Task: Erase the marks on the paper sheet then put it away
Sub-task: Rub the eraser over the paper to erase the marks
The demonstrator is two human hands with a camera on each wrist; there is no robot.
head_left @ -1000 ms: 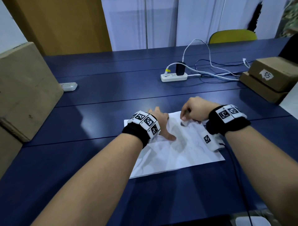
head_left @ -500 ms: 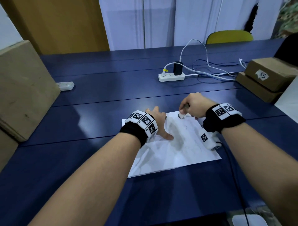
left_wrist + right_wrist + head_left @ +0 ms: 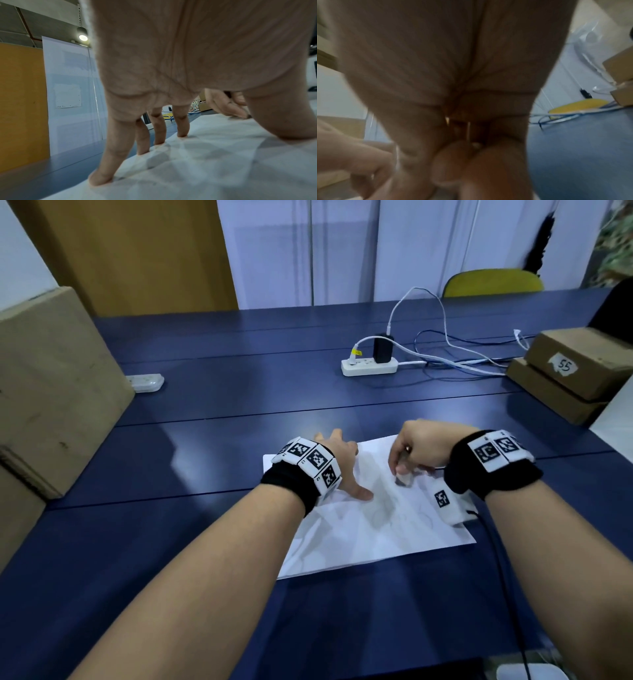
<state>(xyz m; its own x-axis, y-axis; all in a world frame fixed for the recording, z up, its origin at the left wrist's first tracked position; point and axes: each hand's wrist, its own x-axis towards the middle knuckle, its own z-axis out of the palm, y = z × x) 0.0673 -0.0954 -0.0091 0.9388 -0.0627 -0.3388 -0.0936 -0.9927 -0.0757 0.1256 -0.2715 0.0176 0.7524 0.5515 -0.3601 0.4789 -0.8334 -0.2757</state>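
Observation:
A white paper sheet (image 3: 370, 529) with faint pencil marks lies on the blue table (image 3: 239, 433) in front of me. My left hand (image 3: 337, 460) presses on its left part with straight, spread fingers (image 3: 106, 174), holding the paper sheet (image 3: 205, 169) flat. My right hand (image 3: 406, 470) pinches a small white eraser (image 3: 403, 478) whose tip touches the sheet near the middle of its far half. In the left wrist view the right hand (image 3: 228, 108) is low on the paper. The right wrist view is blurred; my curled right fingers (image 3: 453, 162) hide the eraser.
A white power strip (image 3: 370, 367) with cables lies further back. Two stacked cardboard boxes (image 3: 579, 361) stand at the right, a big cardboard box (image 3: 51, 392) at the left, with a small white device (image 3: 145, 381) beside it. A black cable (image 3: 503, 559) trails from my right wrist.
My right hand pushed the eraser toward the sheet's far edge, then drew it back toward me. The left hand has stayed pressed on the paper.

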